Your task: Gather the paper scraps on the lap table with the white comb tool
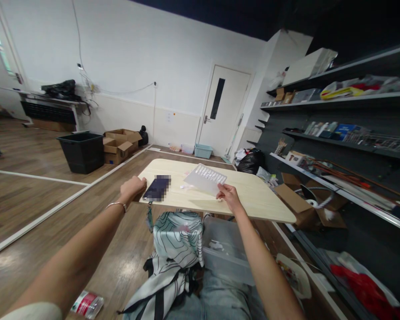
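My right hand (229,196) pinches the near right corner of a translucent white plastic sheet (202,181) with a row of pale strips along its far part. It is tilted just above the light wooden table (253,200). At the table's left edge, my left hand (132,188) is closed, its fingers curled at the rim; a bracelet circles that wrist. Right beside it lies a dark phone (153,189) with a strap hanging over the near edge. Small pale bits beneath the sheet are too blurred to name.
A patterned bag (178,235) and a clear plastic bin (223,242) sit between me and the table. Shelves (346,142) line the right wall, above an open cardboard box (290,195). A black bin (82,153) stands far left; a bottle (88,305) lies on the floor.
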Tool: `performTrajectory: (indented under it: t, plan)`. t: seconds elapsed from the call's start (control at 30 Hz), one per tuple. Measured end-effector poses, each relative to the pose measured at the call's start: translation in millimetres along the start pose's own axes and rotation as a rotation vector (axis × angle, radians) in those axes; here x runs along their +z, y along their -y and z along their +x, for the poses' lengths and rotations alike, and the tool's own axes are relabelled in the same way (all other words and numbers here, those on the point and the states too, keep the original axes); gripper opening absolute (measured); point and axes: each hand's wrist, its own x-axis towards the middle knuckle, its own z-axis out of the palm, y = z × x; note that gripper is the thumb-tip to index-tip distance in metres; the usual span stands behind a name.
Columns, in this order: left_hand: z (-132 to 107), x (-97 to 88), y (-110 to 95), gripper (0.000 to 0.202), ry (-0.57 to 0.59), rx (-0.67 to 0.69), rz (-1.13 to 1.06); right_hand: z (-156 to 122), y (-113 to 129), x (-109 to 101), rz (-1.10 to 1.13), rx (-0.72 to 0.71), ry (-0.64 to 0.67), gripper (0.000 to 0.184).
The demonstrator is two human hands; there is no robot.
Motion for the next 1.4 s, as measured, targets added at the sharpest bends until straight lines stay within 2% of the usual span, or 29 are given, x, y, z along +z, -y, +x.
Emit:
performTrajectory:
  t: [0.23,0.5,0.7,1.0,1.27,1.4]
  plan:
    - [-1.8,-2.4,-0.8,0.069,0.015,-0.012,0.002,-0.8,-1.1,4.5,-0.149,0.040,0.109,0.061]
    - [-2.1,-2.2,-1.0,0.070,0.019,-0.006,-0.012,0.6,0.8,2.9,-0.094,-0.008,-0.025,0.060]
    - [-2.4,-2.1,-0.2,0.069,0.008,-0.008,-0.021,4.1,-4.0,4.3,-0.136,-0.009,0.011,0.060]
    - [-2.9,-2.5,-1.7,0.067,0.017,-0.020,-0.011,12.1,-10.6,-5.4,-0.105,-0.149,-0.309,0.058]
    - [-3.7,-3.1,-1.4,0.068,0.017,-0.017,-0.016,16.2,-14.1,-5.9,-0.164,-0.197,-0.326,0.055]
    - [-2.7,-1.9,-0.8,0.068,0.011,-0.010,-0.023,16.8,-14.8,-8.4,-0.123,-0.210,-0.381,0.054]
